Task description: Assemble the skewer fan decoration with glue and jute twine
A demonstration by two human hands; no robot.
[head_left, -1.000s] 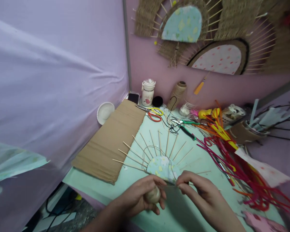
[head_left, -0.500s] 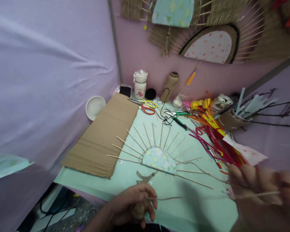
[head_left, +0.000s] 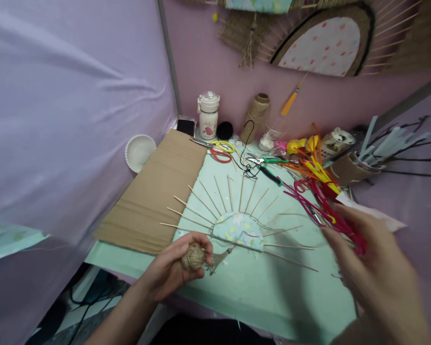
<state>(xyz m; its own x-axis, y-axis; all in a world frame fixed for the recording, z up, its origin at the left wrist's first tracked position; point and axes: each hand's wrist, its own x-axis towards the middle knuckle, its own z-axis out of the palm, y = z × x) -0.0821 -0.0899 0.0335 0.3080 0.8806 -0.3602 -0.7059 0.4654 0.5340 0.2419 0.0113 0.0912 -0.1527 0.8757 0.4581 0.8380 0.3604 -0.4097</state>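
Your left hand (head_left: 170, 272) is curled round a small ball of twine (head_left: 193, 257), thumb and fingers cupping it in front of the near edge of the table (head_left: 251, 297). Your right hand (head_left: 380, 268) is blurred at the right side of the view, its thumb and forefinger spread apart with a gap between them; you have it in front of the tangle of magenta stems (head_left: 314, 201), and I cannot tell whether it touches any of them. Between your hands, a little farther off, the fabric half-circle (head_left: 237, 227) lies flat with its straight edge toward you, thin sticks (head_left: 241, 194) fanning out from its rim. A loose strand (head_left: 249, 234) curves over its patterned face. Just beyond your left fingertips, a tassel (head_left: 219, 262) lies near that straight edge. To your left, several stick tips reach over the sheet of cardboard (head_left: 153, 196). At its far right corner lie the scissors (head_left: 221, 151), with red and yellow handles, their blades over the cardboard. The green-handled cutters (head_left: 269, 173) rest beyond the sticks, beside a knot of black cord (head_left: 250, 170).
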